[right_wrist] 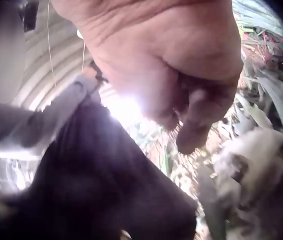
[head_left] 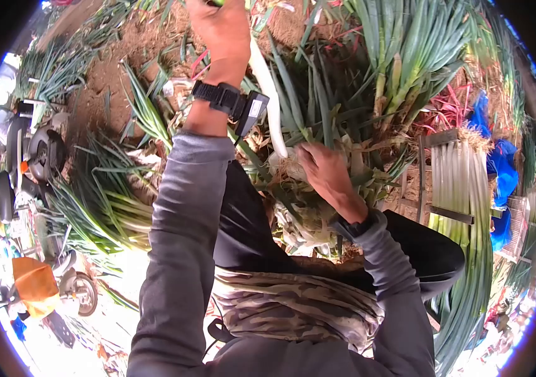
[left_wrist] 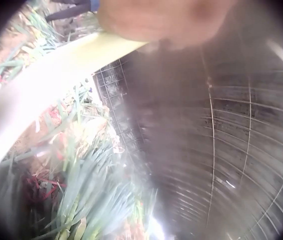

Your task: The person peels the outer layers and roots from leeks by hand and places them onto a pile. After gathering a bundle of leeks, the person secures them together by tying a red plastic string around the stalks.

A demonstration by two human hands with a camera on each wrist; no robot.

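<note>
Up at the top of the head view my left hand [head_left: 222, 28] grips a long green onion [head_left: 269, 94], partly cut off by the frame edge. Its white stalk hangs down in a slight curve toward my right hand [head_left: 327, 171]. The left wrist view shows the pale stalk [left_wrist: 41, 80] running out from under the hand. Close to the stalk's lower end, my right hand has its fingers curled over a heap of peeled leaves [head_left: 299, 223]. In the right wrist view the curled fingers [right_wrist: 194, 135] show nothing between them.
Green onions [head_left: 400, 56] stand upright ahead, with more lying to the left [head_left: 114, 210]. At right, a bundle of trimmed onions [head_left: 459, 188] lies in a metal frame [head_left: 450, 215] by blue plastic [head_left: 500, 169]. A motorbike [head_left: 44, 151] stands at far left.
</note>
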